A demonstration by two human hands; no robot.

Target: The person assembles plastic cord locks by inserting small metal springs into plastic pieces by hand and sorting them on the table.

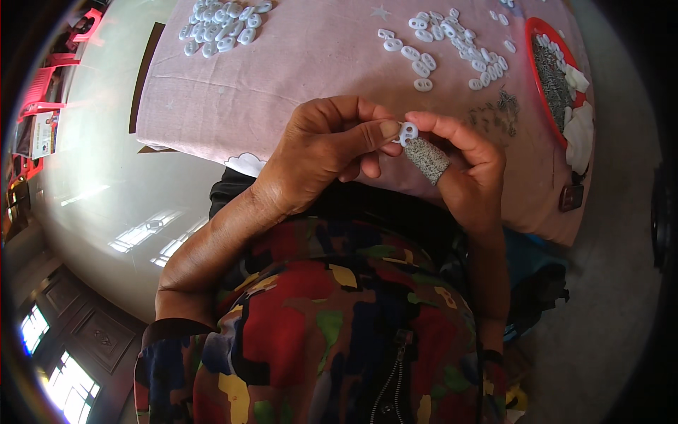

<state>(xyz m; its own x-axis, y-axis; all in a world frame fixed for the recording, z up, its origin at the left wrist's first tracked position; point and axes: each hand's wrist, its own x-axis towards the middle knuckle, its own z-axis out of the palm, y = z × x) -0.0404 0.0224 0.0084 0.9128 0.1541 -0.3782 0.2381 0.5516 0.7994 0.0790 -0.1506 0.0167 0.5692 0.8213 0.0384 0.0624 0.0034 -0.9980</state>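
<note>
White plastic piece [408, 133] half hidden between left hand [332, 152] and right hand [470, 166]

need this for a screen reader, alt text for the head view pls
Two bare hands, left hand and right hand, pinch one small white plastic piece over a pink cloth strewn with more white pieces. A red tray sits at right.

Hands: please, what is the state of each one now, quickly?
Left hand: closed, thumb and fingers pinching the small white plastic piece.
Right hand: closed on the same piece; its thumb wears a grey mesh cover.
</note>
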